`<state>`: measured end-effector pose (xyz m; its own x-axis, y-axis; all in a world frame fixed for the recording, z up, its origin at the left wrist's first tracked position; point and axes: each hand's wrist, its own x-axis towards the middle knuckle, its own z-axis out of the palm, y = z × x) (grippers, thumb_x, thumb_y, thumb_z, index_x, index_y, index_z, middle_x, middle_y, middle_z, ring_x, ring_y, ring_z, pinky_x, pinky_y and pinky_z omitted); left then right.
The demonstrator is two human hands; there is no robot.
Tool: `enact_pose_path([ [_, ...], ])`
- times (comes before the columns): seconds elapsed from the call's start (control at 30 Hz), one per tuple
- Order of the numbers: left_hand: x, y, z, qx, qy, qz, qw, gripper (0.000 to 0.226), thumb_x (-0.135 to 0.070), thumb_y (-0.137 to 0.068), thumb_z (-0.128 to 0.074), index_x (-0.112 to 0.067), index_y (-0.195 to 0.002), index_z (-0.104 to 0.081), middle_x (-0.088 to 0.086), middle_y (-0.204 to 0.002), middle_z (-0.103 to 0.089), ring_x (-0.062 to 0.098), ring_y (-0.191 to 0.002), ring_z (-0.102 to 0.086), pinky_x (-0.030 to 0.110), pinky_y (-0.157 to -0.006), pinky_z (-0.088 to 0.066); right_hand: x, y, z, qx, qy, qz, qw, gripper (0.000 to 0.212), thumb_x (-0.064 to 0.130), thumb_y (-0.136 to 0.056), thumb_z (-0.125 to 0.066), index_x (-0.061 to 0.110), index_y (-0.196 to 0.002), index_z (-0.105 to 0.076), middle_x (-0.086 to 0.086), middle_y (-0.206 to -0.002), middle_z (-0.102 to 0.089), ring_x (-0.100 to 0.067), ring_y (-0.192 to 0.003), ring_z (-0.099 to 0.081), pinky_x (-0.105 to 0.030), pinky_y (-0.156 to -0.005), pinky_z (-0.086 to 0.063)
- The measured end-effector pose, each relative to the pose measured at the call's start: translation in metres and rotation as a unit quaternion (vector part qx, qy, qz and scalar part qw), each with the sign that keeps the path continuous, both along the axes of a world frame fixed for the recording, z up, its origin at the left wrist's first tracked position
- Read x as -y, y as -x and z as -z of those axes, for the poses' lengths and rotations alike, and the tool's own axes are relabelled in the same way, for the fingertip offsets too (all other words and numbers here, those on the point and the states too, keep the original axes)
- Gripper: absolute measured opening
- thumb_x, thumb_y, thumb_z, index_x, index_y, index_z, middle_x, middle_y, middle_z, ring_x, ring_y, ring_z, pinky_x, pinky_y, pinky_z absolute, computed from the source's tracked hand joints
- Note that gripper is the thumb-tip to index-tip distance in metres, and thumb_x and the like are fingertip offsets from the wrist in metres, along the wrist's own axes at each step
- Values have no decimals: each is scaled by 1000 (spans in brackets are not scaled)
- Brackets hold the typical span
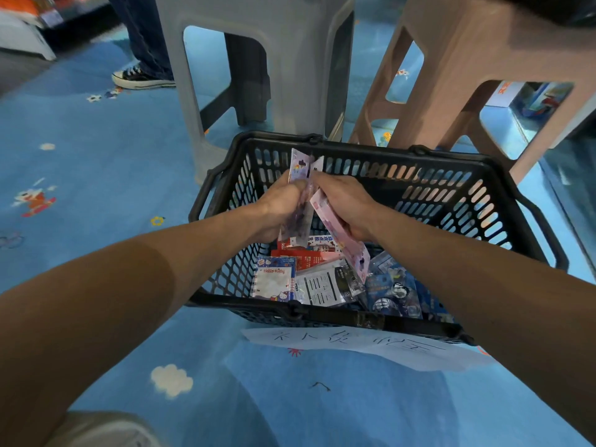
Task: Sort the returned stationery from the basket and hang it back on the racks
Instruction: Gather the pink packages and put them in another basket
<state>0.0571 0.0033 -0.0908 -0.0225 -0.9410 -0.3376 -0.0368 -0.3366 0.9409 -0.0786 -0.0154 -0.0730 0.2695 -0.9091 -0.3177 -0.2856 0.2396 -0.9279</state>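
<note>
Frame centre, left hand (282, 206) with grip round purple plastic packet (299, 167), right hand (350, 204) with grip holding pink plastic packet (346, 248), over black plastic mesh basket (451, 175)

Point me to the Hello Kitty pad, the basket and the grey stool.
Hello Kitty pad (273, 280): head view, middle of its cover.
basket (329, 315): head view, near rim.
grey stool (296, 75): head view, broad front leg.

Blue floor (96, 150) (cartoon-printed), black basket (364, 149), grey stool (290, 59), brown stool (467, 59)

Dim bluish light; soft blur, bowed edges
</note>
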Motion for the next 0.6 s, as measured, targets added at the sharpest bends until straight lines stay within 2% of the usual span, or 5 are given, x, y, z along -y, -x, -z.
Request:
enact_pose_path([
  [0.13,-6,-10,-9,-64,-45,68,995,52,-55,-102,-49,-12,-128,-65,14,-112,-77,27,-103,-75,40,-90,-58,3,5,-5,45,-52,9,998,51,46,-107,-42,6,-116,-72,-9,-90,-78,-20,-84,-75,-27,-73,-56],
  [0.27,-9,-16,-7,-83,-73,86,990,37,-30,-92,-71,-10,-123,-67,16,-109,-77,29,-96,-76,41,-85,-57,6,8,-10,98,-101,45,989,51,46,-109,-38,8,-112,-73,-4,-72,-72,-8,-48,-65,-19,-47,-49],
  [0.47,-8,-14,-2,-44,-103,46,993,29,3,-92,-67,-1,-120,-67,19,-108,-76,31,-96,-76,42,-76,-63,10,-3,-11,89,-74,171,978,36,31,-109,-37,8,-93,-59,-12,-81,-66,-26,-79,-64,-38,-78,-55],
  [0.53,-6,-12,1,-49,-122,24,991,66,-28,-85,-86,-12,-142,-55,17,-133,-68,34,-119,-68,57,-96,-57,18,1,-10,67,-53,222,971,26,16,-109,-34,7,-111,-58,-12,-107,-61,-25,-92,-58,-32,-89,-52],
  [0.6,-1,-12,10,-72,-150,37,985,122,-72,-56,-91,-35,-157,-33,11,-160,-43,38,-142,-47,69,-108,-41,25,9,-10,51,-53,234,969,25,7,-107,-35,17,-93,-53,-4,-102,-50,-14,-82,-47,-12,-89,-48],
])
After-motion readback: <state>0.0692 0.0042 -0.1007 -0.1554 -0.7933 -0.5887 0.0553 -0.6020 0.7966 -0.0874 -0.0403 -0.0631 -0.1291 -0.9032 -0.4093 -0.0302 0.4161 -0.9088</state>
